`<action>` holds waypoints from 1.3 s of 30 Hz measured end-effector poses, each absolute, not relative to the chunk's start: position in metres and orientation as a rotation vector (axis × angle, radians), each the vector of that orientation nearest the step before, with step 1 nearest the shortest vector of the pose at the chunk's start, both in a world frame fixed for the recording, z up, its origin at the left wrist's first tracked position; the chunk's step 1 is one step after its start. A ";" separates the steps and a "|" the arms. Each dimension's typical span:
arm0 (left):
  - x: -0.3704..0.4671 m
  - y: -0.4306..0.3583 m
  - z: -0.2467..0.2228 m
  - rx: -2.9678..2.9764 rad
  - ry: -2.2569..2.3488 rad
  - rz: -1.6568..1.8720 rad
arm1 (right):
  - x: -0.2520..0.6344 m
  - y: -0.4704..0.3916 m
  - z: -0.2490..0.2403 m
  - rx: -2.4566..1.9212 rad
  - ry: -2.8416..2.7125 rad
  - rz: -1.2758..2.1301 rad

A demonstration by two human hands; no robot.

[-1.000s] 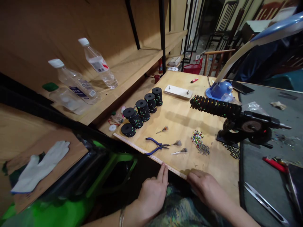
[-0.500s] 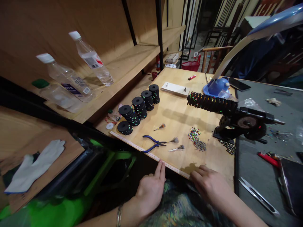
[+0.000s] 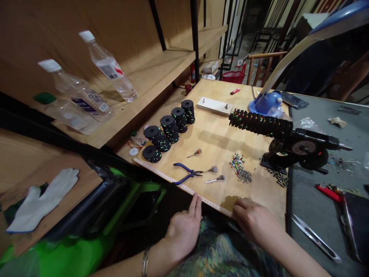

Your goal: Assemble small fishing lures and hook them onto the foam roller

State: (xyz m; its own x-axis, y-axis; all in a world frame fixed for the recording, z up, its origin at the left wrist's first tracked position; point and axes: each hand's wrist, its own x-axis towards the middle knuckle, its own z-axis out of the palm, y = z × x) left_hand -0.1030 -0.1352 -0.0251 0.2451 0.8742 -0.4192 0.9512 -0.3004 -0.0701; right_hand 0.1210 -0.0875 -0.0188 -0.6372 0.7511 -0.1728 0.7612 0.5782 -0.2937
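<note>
A white measuring tape runs along the front edge of the wooden table. Two outstretched fingers of my left hand rest on it, holding nothing that I can see. At the tape's right end my right hand is closed on the table edge, its fingers curled under; what they hold, if anything, is hidden. Beyond the hands lie blue-handled pliers and several small bristly tufts on thin stems, one a white-stemmed tuft. A pile of tiny coloured and grey pieces is farther right.
Stacked black foam spools line the table's left side. On the right stand a black crank device carrying black discs and a blue lamp. Tweezers lie on the grey mat. Plastic bottles stand on the left shelf.
The view has shifted slightly. My right hand's fingers have curled in more tightly at the table edge, while my left hand stays in place on the tape.
</note>
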 end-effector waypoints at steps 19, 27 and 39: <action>-0.114 -0.119 -0.003 2.172 1.706 0.000 | 0.118 -0.087 -0.005 1.356 2.766 -0.517; -0.088 -0.115 0.003 1.753 1.290 0.673 | 0.110 -0.087 0.010 1.491 2.758 -0.817; -0.081 -0.107 -0.016 1.441 1.181 0.773 | 0.105 -0.088 0.016 1.539 2.702 -1.149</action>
State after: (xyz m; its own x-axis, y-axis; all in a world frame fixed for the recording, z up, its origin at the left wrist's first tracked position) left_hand -0.0811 -0.1072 -0.0161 0.2989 0.9445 -0.1362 0.2530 0.0592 0.9657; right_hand 0.1050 -0.0884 0.0160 -0.5571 0.8110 -0.1786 0.6914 0.3337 -0.6408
